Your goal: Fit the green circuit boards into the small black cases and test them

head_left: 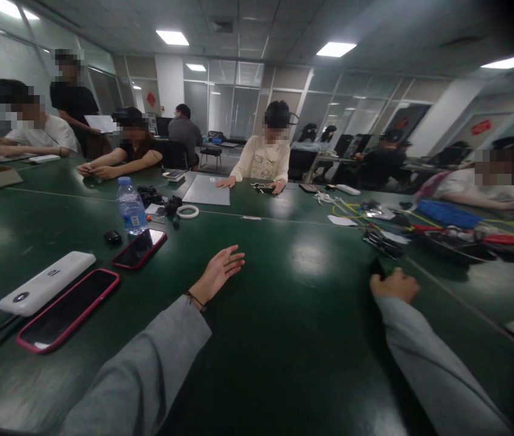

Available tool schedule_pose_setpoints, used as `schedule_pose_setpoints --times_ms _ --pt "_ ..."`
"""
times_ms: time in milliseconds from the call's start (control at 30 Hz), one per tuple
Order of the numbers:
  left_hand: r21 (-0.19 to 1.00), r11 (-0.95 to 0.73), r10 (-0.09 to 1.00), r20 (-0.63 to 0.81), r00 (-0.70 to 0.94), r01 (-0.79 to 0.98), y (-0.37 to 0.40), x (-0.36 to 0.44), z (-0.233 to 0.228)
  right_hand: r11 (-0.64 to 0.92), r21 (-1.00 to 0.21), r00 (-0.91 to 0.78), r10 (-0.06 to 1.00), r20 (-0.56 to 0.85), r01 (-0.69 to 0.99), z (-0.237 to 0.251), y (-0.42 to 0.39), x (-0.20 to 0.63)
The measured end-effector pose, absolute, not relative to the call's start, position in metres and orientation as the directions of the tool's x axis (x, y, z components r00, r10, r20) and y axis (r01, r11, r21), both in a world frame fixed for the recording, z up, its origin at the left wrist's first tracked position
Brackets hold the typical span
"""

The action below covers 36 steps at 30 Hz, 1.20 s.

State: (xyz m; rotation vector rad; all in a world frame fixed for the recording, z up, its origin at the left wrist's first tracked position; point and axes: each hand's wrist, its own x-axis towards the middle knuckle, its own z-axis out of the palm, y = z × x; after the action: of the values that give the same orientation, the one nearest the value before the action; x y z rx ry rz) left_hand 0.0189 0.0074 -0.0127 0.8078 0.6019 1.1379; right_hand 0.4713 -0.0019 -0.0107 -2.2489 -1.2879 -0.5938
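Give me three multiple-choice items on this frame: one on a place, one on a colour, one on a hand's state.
1. Where does the water bottle stand?
A. just behind the red-cased phone
B. beside the right hand
C. on the laptop

2. What colour is the table?
A. white
B. dark green
C. red

3. How is the left hand?
A. gripping a phone
B. closed in a fist
C. open, fingers spread, holding nothing

Key: 1 A, the bottle rises directly beyond the phone; 2 B, the glossy top is green throughout; 3 C, its fingers are splayed above bare table, while the right hand is curled.
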Motion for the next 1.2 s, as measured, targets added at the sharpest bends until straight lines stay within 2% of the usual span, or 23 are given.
schedule_pose_setpoints --times_ms 133,200,333,433,567,1200 --pt "0.942 -0.069 0.985 0.118 0.129 -0.328 0.012 0.014 -0.016 -0.273 -0.165 0.319 0.799 0.510 0.948 -0.037 0.038 0.377" --pt "0.956 -0.168 0.978 0.191 0.078 -0.242 0.018 0.011 -0.020 -0.068 -0.185 0.155 0.845 0.511 0.980 -0.044 0.042 0.321" --pt "0.950 -0.214 0.976 0.217 -0.013 -0.229 0.028 0.011 -0.030 0.456 -0.231 -0.268 0.787 0.555 0.859 -0.041 0.012 0.223" --pt "0.950 -0.196 0.978 0.206 0.017 -0.244 0.029 0.013 -0.034 0.634 -0.263 -0.442 0.726 0.526 0.727 -0.030 -0.021 0.183" --pt "0.959 -0.221 0.967 0.239 0.089 -0.175 0.025 0.013 -0.031 0.668 -0.284 -0.476 0.710 0.519 0.688 -0.022 -0.042 0.170" --pt "0.959 -0.248 0.962 0.261 0.085 -0.135 0.026 0.010 -0.037 0.641 -0.316 -0.406 0.720 0.562 0.700 -0.025 -0.039 0.175"
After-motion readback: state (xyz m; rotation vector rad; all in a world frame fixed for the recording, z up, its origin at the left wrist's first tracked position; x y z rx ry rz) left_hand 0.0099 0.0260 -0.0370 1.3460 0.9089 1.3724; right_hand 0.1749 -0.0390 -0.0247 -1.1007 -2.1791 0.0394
